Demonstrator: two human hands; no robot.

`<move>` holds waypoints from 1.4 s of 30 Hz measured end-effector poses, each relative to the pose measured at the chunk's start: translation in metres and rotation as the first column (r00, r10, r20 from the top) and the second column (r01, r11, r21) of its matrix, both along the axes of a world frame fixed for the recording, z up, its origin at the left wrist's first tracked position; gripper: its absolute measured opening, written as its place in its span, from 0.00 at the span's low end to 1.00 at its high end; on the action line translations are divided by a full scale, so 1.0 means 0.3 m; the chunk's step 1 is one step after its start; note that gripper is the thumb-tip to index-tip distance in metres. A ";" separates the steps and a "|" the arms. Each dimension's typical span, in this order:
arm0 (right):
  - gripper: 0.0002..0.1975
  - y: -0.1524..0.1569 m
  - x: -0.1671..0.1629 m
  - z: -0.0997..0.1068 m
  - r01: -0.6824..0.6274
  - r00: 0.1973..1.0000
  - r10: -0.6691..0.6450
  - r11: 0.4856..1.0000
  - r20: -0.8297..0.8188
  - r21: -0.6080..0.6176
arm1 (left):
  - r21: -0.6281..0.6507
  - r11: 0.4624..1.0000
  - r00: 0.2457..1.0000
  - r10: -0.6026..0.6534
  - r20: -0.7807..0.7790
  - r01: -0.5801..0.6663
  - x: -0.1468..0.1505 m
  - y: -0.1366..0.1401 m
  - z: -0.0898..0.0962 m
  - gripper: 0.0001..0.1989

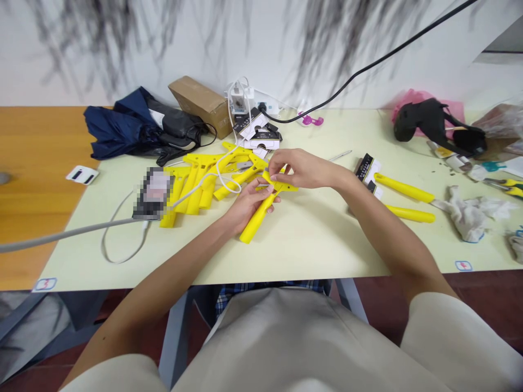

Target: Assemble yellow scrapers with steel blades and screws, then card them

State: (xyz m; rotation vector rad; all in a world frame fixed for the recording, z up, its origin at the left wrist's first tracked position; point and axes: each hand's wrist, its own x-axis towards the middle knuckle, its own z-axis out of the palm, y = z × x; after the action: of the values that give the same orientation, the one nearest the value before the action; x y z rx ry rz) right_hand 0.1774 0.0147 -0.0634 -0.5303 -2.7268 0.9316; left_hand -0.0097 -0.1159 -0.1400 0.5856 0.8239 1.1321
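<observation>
My left hand is closed around a yellow plastic scraper, whose handle slants down toward the table's front edge. Over the scraper's wide head, the fingers of my right hand are pinched together. Whatever small piece they may hold is hidden by the fingertips. Just left of my hands lie several more yellow scrapers in an overlapping row, with a white cable across them. A thin metal rod rests on the table behind my right wrist.
A phone with cables lies at left. Behind stand a cardboard box, dark blue cloth, black-and-white boxes and a power strip. Yellow handles, a crumpled white cloth and yellow-black pliers lie at right.
</observation>
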 end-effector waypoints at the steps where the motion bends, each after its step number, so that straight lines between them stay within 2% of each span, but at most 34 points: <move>1: 0.08 0.000 0.000 -0.002 0.001 1.000 -0.001 1.000 0.002 0.010 | -0.001 1.000 1.000 0.000 -0.002 0.000 0.000 0.000 0.001 0.21; 5: 0.06 -0.005 -0.004 -0.005 0.002 1.000 -0.003 0.999 0.007 0.055 | -0.009 1.000 1.000 -0.002 -0.003 0.002 0.001 0.000 0.004 0.22; 10: 0.05 -0.005 -0.005 -0.006 0.003 1.000 -0.003 1.000 0.005 0.029 | -0.018 1.000 1.000 -0.004 0.007 0.004 0.001 0.000 0.002 0.21; 16: 0.14 -0.007 0.002 0.019 0.017 1.000 -0.018 0.999 -0.018 -0.039 | -0.024 1.000 1.000 -0.005 0.017 0.005 -0.003 0.002 -0.009 0.21; 20: 0.10 0.035 0.045 0.039 0.156 0.988 -0.156 0.988 -0.023 0.014 | -0.028 1.000 0.999 0.011 0.045 -0.010 -0.008 0.002 -0.018 0.19; 23: 0.08 0.102 0.098 0.015 0.203 0.968 -0.208 0.978 0.142 0.051 | -0.025 1.000 0.998 0.016 0.057 -0.014 -0.012 0.003 -0.019 0.17; 26: 0.12 0.160 0.138 -0.038 0.165 0.917 -0.141 0.986 0.374 -0.032 | -0.018 1.000 0.998 0.022 0.057 -0.021 -0.017 0.005 -0.018 0.16; 29: 0.11 0.184 0.146 -0.081 0.158 0.906 -0.118 0.985 0.407 -0.065 | -0.016 0.999 0.998 0.029 0.052 -0.029 -0.020 0.006 -0.018 0.15; 31: 0.09 0.183 0.142 -0.081 0.149 0.914 -0.124 0.988 0.387 -0.035 | -0.013 1.000 0.999 0.025 0.048 -0.025 -0.021 0.005 -0.019 0.15; 34: 0.05 0.155 0.141 -0.018 0.195 0.931 -0.209 0.978 0.298 0.076 | -0.015 1.000 0.999 0.019 0.042 -0.019 -0.019 0.004 -0.022 0.15; 36: 0.03 0.120 0.149 0.062 0.241 0.949 -0.265 0.959 0.169 0.147 | -0.027 0.999 0.999 0.018 0.039 -0.017 -0.016 0.003 -0.023 0.15; 39: 0.08 0.041 0.165 0.198 0.280 0.960 -0.268 0.930 -0.082 0.238 | -0.047 0.999 0.999 0.006 0.038 -0.005 -0.013 0.004 -0.023 0.17; 40: 0.10 0.010 0.169 0.237 0.300 0.946 -0.253 0.921 -0.205 0.248 | -0.053 0.999 0.999 0.002 0.035 0.000 -0.012 0.004 -0.023 0.18; 42: 0.14 -0.054 0.170 0.297 0.375 0.857 -0.280 0.914 -0.432 0.152 | -0.062 0.998 1.000 -0.005 0.025 0.006 -0.010 0.006 -0.021 0.19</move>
State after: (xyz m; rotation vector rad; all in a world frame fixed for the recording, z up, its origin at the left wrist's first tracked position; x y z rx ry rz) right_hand 0.2284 -0.0014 0.0257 -0.6519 -2.2350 0.5497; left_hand -0.0127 -0.1143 -0.1464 0.5205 0.8324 1.1029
